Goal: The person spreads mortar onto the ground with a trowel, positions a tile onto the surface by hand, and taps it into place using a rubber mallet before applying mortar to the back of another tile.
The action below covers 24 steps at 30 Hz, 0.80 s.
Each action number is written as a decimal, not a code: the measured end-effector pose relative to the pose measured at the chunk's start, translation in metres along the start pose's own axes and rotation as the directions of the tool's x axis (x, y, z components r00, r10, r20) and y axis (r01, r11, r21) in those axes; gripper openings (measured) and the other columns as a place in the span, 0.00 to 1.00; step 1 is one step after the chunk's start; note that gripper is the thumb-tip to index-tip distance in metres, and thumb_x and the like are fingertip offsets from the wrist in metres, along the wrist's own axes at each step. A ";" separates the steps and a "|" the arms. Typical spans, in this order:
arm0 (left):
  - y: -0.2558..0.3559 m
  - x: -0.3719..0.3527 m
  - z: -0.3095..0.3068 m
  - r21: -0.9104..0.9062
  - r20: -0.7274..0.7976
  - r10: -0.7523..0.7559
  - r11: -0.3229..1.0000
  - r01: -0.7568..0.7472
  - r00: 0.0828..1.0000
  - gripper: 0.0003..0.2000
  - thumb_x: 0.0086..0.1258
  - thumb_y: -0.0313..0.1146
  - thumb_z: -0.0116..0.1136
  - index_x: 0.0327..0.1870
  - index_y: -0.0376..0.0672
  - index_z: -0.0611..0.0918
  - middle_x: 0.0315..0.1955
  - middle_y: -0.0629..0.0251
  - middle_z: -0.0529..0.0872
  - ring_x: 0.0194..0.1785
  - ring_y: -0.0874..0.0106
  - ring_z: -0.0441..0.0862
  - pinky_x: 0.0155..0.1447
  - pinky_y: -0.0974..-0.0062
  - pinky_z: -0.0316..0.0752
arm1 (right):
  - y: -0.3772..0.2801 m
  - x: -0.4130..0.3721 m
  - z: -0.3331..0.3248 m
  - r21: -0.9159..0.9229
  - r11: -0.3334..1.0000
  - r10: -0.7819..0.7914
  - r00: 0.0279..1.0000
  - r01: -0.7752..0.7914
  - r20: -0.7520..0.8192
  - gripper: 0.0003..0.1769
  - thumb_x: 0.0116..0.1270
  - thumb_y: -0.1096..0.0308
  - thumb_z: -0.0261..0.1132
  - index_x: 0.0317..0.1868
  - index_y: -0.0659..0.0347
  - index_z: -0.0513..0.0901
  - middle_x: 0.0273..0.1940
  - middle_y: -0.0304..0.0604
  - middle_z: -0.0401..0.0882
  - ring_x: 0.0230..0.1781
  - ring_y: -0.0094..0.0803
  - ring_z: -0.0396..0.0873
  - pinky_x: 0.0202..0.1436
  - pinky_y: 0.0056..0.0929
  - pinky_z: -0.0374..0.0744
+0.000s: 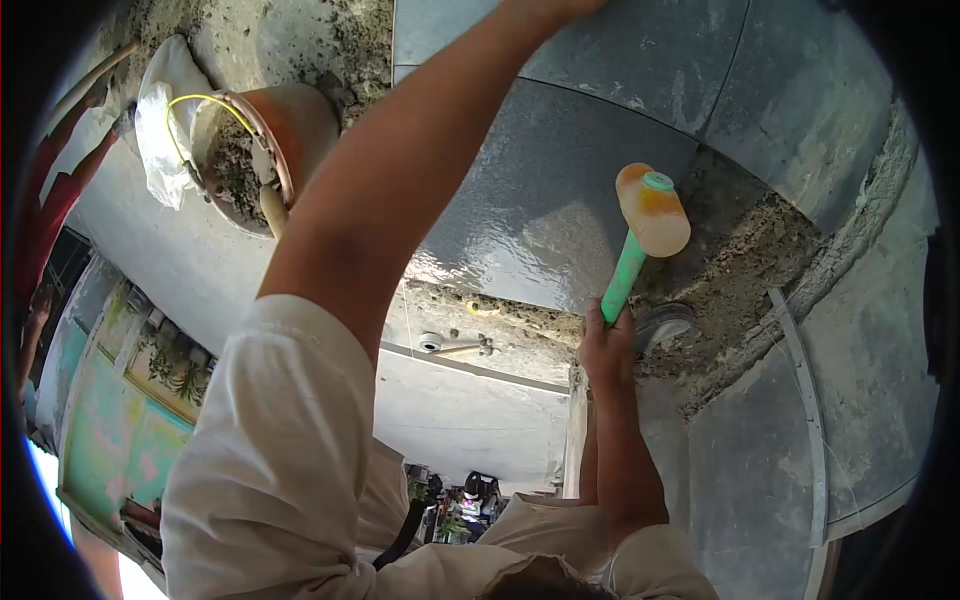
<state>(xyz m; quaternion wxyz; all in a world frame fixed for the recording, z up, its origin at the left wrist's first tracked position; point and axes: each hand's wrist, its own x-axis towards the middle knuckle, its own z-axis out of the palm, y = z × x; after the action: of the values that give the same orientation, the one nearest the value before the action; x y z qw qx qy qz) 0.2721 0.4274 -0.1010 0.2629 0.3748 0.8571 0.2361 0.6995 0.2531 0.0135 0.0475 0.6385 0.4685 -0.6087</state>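
Note:
My right hand is closed around the green handle of a mallet. The mallet's pale, orange-stained head is raised over a large grey floor tile with a wet, shiny surface. My left arm reaches across this tile to the top edge, where only part of my left hand shows; its fingers are out of frame. Beside the tile lies a strip of rough, dark mortar. A grey rounded object, whose kind I cannot make out, is close to my right hand.
On the left stands an orange bucket of mortar with a wooden handle sticking out. A white plastic bag is beside it. Another person's red clothing shows at far left. A metal strip lies at right.

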 end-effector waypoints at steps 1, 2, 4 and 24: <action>-0.005 -0.070 -0.005 -0.060 0.206 -0.234 0.966 0.250 0.950 0.23 0.72 0.45 0.53 0.60 0.38 0.76 0.56 0.49 0.80 0.60 0.53 0.77 0.69 0.56 0.66 | 0.003 -0.013 0.016 -0.019 1.000 -0.009 1.000 0.009 0.029 0.08 0.66 0.71 0.66 0.39 0.63 0.75 0.26 0.33 0.73 0.22 0.17 0.69 0.25 0.21 0.68; -0.007 -0.152 0.001 -0.100 -0.491 0.082 0.984 -0.150 0.867 0.09 0.65 0.25 0.57 0.45 0.35 0.80 0.42 0.51 0.85 0.43 0.53 0.82 0.58 0.57 0.75 | 0.005 -0.023 0.030 0.068 0.997 0.034 0.999 -0.033 -0.009 0.08 0.65 0.71 0.66 0.39 0.63 0.75 0.26 0.32 0.73 0.22 0.16 0.69 0.25 0.20 0.69; -0.035 -0.302 0.017 -0.065 -0.326 -0.008 0.998 -0.014 0.945 0.12 0.64 0.22 0.54 0.48 0.35 0.79 0.51 0.49 0.80 0.58 0.48 0.76 0.65 0.49 0.69 | -0.004 -0.027 0.048 0.118 0.993 0.023 0.999 -0.019 -0.030 0.08 0.66 0.72 0.66 0.40 0.63 0.75 0.26 0.31 0.73 0.23 0.15 0.70 0.25 0.19 0.68; -0.117 -0.510 0.062 0.094 0.048 -0.193 0.978 0.188 0.980 0.35 0.67 0.37 0.58 0.74 0.41 0.59 0.75 0.52 0.56 0.78 0.52 0.52 0.76 0.51 0.54 | 0.036 0.035 0.090 -0.556 0.183 -0.561 0.550 0.811 0.618 0.17 0.60 0.63 0.71 0.42 0.66 0.76 0.26 0.54 0.79 0.24 0.50 0.81 0.25 0.43 0.77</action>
<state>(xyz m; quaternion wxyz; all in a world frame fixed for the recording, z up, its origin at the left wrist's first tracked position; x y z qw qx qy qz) 0.5467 -0.0218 -0.0781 0.2918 0.3088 0.8909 0.1607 0.6505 0.1955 -0.0568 0.1125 0.1648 0.9116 -0.3595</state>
